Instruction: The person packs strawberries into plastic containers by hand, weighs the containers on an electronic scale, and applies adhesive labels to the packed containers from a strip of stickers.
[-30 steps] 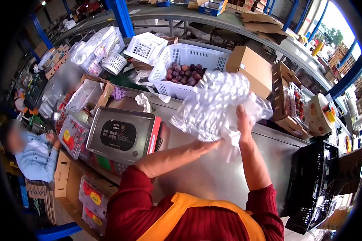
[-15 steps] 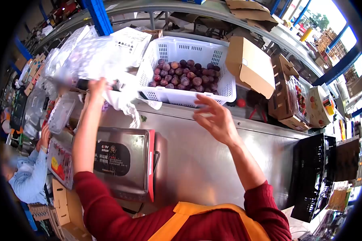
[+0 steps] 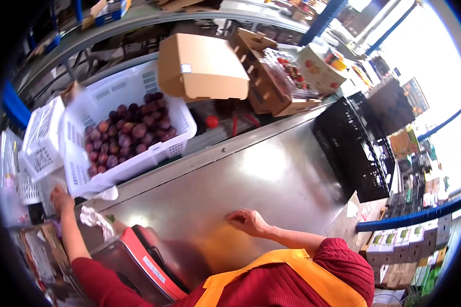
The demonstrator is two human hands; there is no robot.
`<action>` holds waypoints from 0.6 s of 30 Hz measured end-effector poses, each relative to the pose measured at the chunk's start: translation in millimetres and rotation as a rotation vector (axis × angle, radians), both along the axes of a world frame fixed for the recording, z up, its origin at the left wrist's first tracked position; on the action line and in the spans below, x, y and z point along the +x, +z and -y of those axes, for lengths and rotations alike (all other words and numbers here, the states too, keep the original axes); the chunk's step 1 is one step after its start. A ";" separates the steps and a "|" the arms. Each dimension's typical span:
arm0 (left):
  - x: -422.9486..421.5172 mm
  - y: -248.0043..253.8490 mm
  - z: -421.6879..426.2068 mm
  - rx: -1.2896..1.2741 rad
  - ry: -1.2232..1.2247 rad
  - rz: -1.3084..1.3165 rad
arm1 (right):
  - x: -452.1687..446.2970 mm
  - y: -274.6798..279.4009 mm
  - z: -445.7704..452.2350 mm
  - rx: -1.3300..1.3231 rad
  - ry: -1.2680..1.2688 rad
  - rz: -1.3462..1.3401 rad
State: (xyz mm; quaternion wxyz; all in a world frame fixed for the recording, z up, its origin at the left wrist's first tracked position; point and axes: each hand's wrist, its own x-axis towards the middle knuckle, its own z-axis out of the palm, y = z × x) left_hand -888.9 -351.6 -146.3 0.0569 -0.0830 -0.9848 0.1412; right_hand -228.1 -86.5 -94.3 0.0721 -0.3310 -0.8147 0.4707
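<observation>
My left hand [image 3: 61,199] is at the lower left corner of a white plastic crate [image 3: 100,179] of plums [image 3: 133,128]. Its fingers are curled beside clear plastic; whatever they grip is hidden. Over the bare metal tabletop [image 3: 189,194], my right hand [image 3: 248,221] is loosely closed, fingers bent towards the thumb, and nothing shows in it. A red-sided box-like device with a metal top [image 3: 148,266] lies between my arms, partly cut off by my body. Crumpled white plastic [image 3: 97,221] rests close to my left wrist.
An open cardboard box [image 3: 205,66] stands right of the plums, with a red round fruit [image 3: 211,121] below it. Farther right are a carton with clear packs of red fruit [image 3: 292,71] and black crates [image 3: 351,146]. A white perforated basket [image 3: 43,138] stands at left.
My view has swung right. My left hand has left the pale plastic bags for the crate's lower corner. My right hand has dropped nearer my body, and its spread fingers have curled in.
</observation>
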 end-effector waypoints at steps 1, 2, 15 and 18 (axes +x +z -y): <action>-25.7 -21.1 17.0 0.057 -0.047 -0.014 | -0.9 -1.4 1.7 0.049 -0.003 -0.009; -8.3 2.6 10.9 0.133 0.003 0.099 | -2.1 -0.6 -0.3 0.099 0.004 -0.026; -27.1 91.2 47.6 0.305 -0.018 0.039 | 85.0 43.7 -197.7 -0.469 -0.820 -0.461; -3.2 133.0 55.4 0.361 -0.138 -0.014 | 107.7 68.4 -260.7 -0.626 -0.863 -0.516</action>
